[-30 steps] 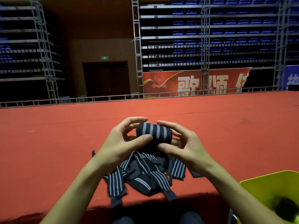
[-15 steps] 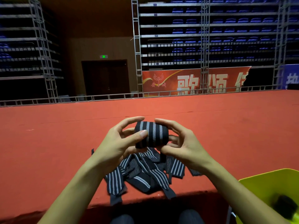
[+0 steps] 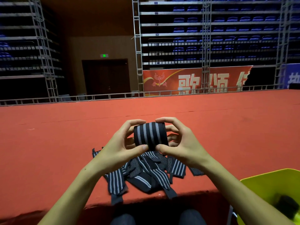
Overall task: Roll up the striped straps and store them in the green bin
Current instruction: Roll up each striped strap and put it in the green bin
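My left hand (image 3: 120,150) and right hand (image 3: 181,143) grip a rolled striped strap (image 3: 150,135), fingers curled around its ends. Loose striped straps (image 3: 146,172) lie beneath on red carpet (image 3: 65,135); a green bin (image 3: 266,189) sits lower right.

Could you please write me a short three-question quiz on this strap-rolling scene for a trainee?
1. True or false: the rolled strap lies in the green bin.
2. Where is the pile of loose straps? A) in the bin B) on the red surface below the hands C) on the blue seats
3. Fill in: the roll is held by ____ hands.

Key
1. False: the left hand and right hand grip it above the pile.
2. B
3. both
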A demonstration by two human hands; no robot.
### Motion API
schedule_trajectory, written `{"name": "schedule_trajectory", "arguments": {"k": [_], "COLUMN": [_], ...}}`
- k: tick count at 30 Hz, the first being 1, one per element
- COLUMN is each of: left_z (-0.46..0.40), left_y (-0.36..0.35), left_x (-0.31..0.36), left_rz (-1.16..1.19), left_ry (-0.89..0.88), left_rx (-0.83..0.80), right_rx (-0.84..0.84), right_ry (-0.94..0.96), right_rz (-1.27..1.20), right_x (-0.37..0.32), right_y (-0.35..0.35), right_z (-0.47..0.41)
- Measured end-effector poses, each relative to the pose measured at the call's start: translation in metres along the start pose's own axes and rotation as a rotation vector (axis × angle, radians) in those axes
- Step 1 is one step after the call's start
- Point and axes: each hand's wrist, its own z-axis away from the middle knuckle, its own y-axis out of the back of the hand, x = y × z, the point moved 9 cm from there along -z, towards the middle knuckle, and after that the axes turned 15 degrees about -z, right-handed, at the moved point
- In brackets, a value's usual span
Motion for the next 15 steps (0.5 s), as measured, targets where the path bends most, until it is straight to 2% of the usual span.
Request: {"name": "schedule_trajectory", "arguments": {"k": [3, 6, 15], "left_z": [-0.003, -0.003, -0.001], "left_y": [0.005, 0.004, -0.021], "left_x": [-0.005, -0.010, -0.029], "left_rz": [-0.148, -0.200, -0.030], "left_ry": [0.033, 0.052, 0.103], "left_rx": [-0.004, -0.011, 0.099], "right_rx": [-0.038, -0.077, -0.050], "right_ry": [0.049, 0.085, -0.028], "right_rz": [0.148, 0.237, 0.244], "right_x": [-0.005, -0.005, 0.015], "right_y": [-0.004, -0.011, 0.004], "right_z": [0.003, 0.005, 0.006]}}
